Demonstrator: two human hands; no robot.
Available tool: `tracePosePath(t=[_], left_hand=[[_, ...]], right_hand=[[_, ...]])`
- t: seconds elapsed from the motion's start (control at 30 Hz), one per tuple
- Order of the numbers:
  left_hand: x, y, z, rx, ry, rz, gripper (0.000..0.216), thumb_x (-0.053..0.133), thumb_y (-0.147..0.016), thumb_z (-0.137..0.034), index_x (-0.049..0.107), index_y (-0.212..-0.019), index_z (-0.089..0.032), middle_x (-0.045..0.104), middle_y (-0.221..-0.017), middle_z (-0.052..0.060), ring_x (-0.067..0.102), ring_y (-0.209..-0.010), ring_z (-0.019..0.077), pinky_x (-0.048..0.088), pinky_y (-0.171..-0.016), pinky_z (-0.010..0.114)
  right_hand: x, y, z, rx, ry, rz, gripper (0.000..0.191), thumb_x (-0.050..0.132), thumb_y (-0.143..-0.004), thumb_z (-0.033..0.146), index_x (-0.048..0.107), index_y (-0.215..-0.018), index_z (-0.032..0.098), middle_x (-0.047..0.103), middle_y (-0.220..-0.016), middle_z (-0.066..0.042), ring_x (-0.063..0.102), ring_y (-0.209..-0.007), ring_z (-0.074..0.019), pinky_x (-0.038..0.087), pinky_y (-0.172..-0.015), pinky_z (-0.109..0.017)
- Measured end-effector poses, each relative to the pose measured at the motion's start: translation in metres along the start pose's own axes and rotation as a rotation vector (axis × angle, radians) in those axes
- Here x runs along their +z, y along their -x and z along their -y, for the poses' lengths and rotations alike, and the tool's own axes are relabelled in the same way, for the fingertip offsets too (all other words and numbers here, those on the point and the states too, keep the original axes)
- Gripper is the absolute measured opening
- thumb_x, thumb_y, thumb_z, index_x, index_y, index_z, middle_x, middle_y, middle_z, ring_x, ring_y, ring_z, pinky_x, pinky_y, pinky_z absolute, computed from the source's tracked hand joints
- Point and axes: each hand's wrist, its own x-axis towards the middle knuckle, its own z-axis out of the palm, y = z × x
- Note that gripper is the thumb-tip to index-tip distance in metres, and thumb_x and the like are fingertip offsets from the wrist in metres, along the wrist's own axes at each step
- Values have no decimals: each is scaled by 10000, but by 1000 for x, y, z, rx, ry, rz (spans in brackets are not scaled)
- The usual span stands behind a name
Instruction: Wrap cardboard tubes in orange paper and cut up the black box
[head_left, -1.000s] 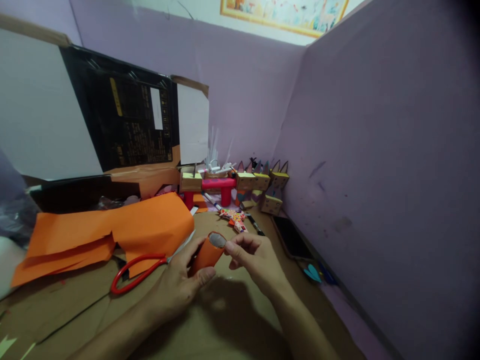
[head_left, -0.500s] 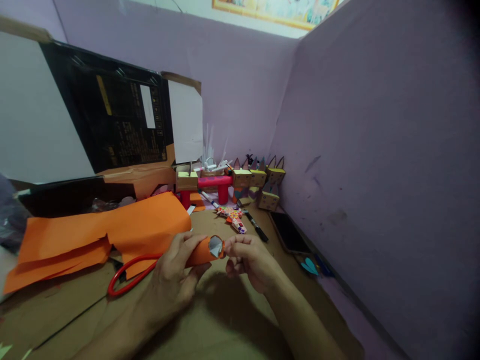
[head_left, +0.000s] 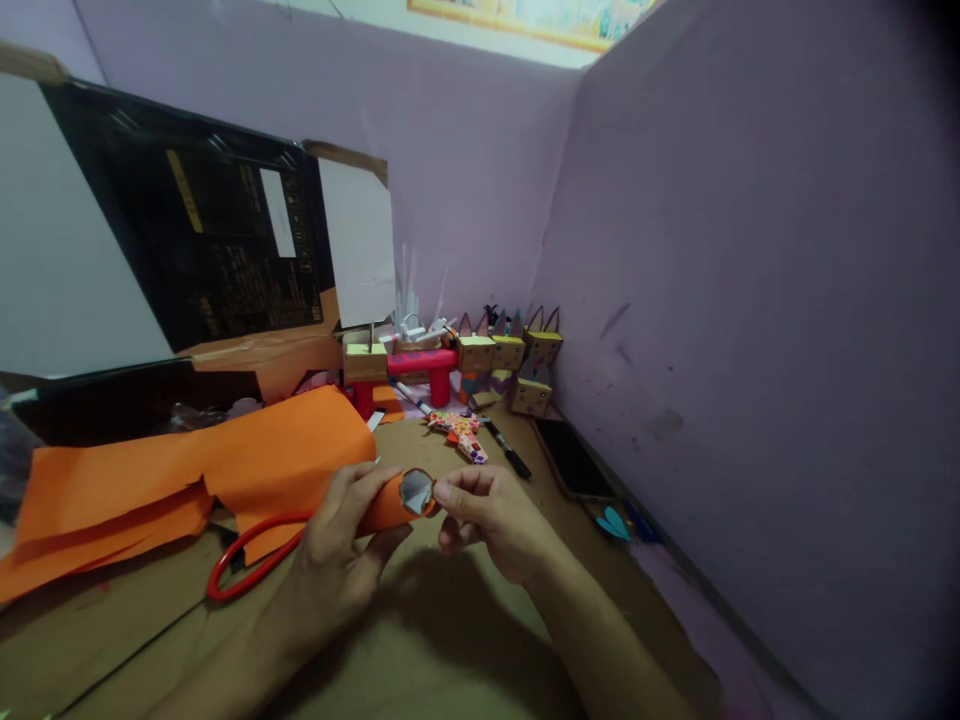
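An orange paper-covered tube [head_left: 384,508] lies across the fingers of my left hand [head_left: 337,545], which is wrapped round it from the left. Its open end, pale inside with an uneven rim, faces right and toward me. My right hand [head_left: 491,515] pinches the right edge of that rim between thumb and fingertips. Behind my left wrist are red-handled scissors [head_left: 251,580], their blades hidden. Large orange paper sheets [head_left: 277,445] with cut edges lie beyond my left hand.
A black marker [head_left: 508,448] and a patterned paper piece [head_left: 461,428] lie ahead. Box-shaped animal heads [head_left: 476,353] and a red tube structure [head_left: 421,362] stand at the back. To the right are a dark phone [head_left: 574,460] and a blue paper heart [head_left: 615,523]. A black carton [head_left: 247,240] stands back left.
The view has shifted slightly, so the scene sits a little further left. Both hands stay at the tube, with the right fingertips still at its rim.
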Motion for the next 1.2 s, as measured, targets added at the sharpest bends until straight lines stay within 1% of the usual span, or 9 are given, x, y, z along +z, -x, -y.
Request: tracePosePath(t=[0.23,0.37,0.53,0.7,0.8,0.87,0.93,1.0,1.2], left_hand=[[-3,-2,-2,-41,42,46,360,524,-853,-222,455,-1204,-257,499,-1147,58,520,-1065,205,437,-909,327],[-8,-6,-8,-159,178,134,310,512,-866,-286,473,-1170,-241,548,-1116,56,538,-1020,204,446,-867,316],[-10,-7,-10,-254,295,222,356,463,-884,-401,509,-1176,-203,610,-1069,61,570,-956,217,452,-854,334],[-8,-1,-6,-472,489,183,470,508,-863,-446,462,-1275,-227,537,-1293,56,508,-1150,247,371,-991,361],[-7,1,-8,-646,776,211,494,501,-865,-464,433,-1296,-231,579,-1228,66,596,-992,221,454,-882,340],[-7,2,-10,-698,930,229,471,504,-869,-452,441,-1283,-237,621,-1138,57,620,-909,195,479,-823,312],[-6,1,-11,-691,1016,263,446,523,-864,-434,465,-1260,-236,639,-1078,49,621,-903,184,482,-810,291],[-4,0,-12,-651,1038,298,452,532,-856,-443,484,-1247,-223,652,-1013,50,620,-887,184,483,-790,282],[-4,-4,-22,-605,964,365,487,510,-839,-508,511,-1225,-211,629,-935,44,601,-816,190,488,-703,284]], right_hand=[[2,3,3,47,-6,-26,244,749,-491,336,627,-593,151,626,-512,30,554,-373,-79,456,-395,-197],[2,3,4,20,7,-17,178,705,-499,293,622,-564,150,639,-536,20,542,-368,-71,425,-389,-188],[3,4,1,-102,32,36,125,696,-551,262,634,-561,155,626,-534,32,500,-360,-53,373,-382,-175],[-1,8,1,-295,1,76,159,720,-626,307,660,-630,160,634,-583,11,468,-377,-57,336,-375,-191],[-4,6,1,-420,-32,-40,181,757,-617,272,688,-764,193,672,-741,-7,571,-566,-100,419,-490,-204],[-5,3,-1,-410,-38,-32,335,784,-597,269,685,-914,220,684,-935,-34,619,-819,-163,485,-674,-258],[-4,2,-4,-349,-30,69,452,793,-600,312,662,-1022,217,671,-1043,-64,599,-980,-214,479,-812,-332],[-2,1,-7,-315,-17,134,479,787,-617,362,653,-1048,203,680,-1027,-76,604,-983,-229,468,-846,-367],[3,3,-12,-346,9,90,492,787,-630,330,605,-1070,206,702,-963,-64,639,-907,-213,484,-804,-349]])
